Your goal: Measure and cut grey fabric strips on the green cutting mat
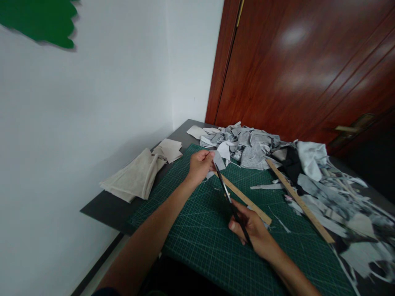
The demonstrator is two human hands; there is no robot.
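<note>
My left hand (200, 165) pinches a small piece of light grey fabric (219, 160) above the green cutting mat (191, 222). In my right hand (251, 228) is a pair of scissors (227, 195) with dark handles, seen nearly edge-on. Their tip points away from me and meets the fabric near my left fingertips; whether the blades are apart I cannot tell. Below the scissors, a wooden ruler (249, 201) lies slantwise on the mat, partly hidden by them.
Grey and white fabric scraps (253, 144) are heaped at the back, with more scraps (354, 213) on the right. A second wooden ruler (300, 201) lies beside them. Folded cream cloth (135, 174) rests at the table's left edge. A white wall and a wooden door (302, 70) stand behind.
</note>
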